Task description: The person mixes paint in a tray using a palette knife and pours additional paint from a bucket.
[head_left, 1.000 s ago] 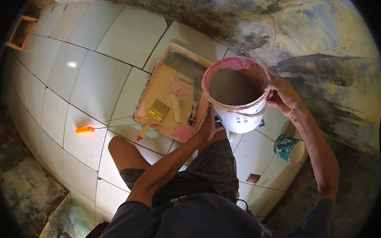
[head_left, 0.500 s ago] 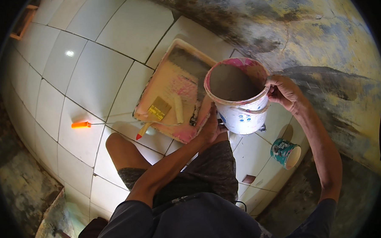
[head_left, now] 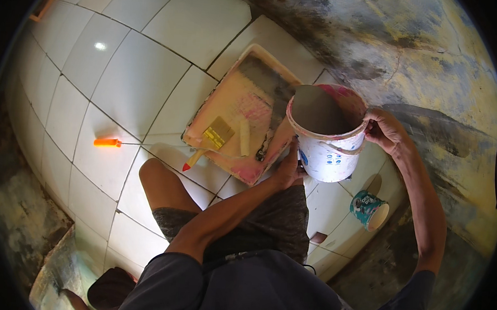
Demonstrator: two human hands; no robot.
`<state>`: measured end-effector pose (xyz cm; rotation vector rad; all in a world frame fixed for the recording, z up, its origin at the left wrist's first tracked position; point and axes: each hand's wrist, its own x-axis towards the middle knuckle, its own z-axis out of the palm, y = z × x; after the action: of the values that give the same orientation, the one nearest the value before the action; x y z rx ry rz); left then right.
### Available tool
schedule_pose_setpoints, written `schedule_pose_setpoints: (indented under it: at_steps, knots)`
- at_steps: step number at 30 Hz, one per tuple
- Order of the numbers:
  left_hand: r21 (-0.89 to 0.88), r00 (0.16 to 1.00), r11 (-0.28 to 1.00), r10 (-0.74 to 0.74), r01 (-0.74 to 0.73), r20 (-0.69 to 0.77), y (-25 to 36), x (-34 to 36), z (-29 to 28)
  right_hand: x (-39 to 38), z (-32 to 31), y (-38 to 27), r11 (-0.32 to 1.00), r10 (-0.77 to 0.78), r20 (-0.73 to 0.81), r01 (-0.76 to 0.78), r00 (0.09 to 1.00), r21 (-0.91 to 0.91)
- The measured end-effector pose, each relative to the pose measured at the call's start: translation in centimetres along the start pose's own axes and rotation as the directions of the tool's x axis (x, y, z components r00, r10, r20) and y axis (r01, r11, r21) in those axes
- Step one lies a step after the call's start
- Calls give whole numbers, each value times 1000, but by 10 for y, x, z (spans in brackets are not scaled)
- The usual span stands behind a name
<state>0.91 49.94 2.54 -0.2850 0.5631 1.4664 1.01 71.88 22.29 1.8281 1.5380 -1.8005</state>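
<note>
My right hand (head_left: 381,128) grips the rim of a white, paint-stained bucket (head_left: 331,161) holding grey liquid (head_left: 320,111). My left hand (head_left: 290,169) is curled against the bucket's lower left side, partly hidden by it. The bucket is raised at the right end of a pinkish plastic tray (head_left: 196,128), its liquid reaching near the left rim. In the tray lie a paintbrush (head_left: 219,132) with a red-tipped handle and a cream roller (head_left: 244,137), whose orange handle (head_left: 107,143) lies out on the white tiled floor (head_left: 133,68).
A teal cup (head_left: 365,207) lies on its side at the right. Stained walls (head_left: 429,74) border the floor at the upper right, and a rough ledge (head_left: 56,246) is at the lower left. A small wooden-framed object (head_left: 43,2) sits at the upper left edge.
The view has turned a little, shifting the floor and tray. The bucket, still in both hands, sits slightly lower and closer to me relative to the tray.
</note>
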Motion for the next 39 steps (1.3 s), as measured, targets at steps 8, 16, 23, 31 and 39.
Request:
schedule_pose_setpoints:
  at_steps: [8, 16, 23, 31, 39]
  knots:
    - [-45, 1000, 999, -14, 14, -15, -6, 1, 2, -1, -1, -1, 999, 21, -35, -23, 999, -48]
    - [-63, 999, 997, -41, 41, -2, -14, 6, -6, 0, -2, 0, 999, 27, -31, -29, 999, -45]
    - [-80, 998, 995, -62, 63, 19, -14, 5, -5, 3, -6, 2, 999, 31, -27, -32, 999, -30]
    - [-86, 997, 994, -73, 72, -8, -16, 5, -7, 1, -3, 1, 998, 32, -38, -34, 999, -45]
    - [-86, 996, 994, -75, 72, -39, -16, 2, -1, -1, -3, 0, 996, 36, -42, -39, 998, -74]
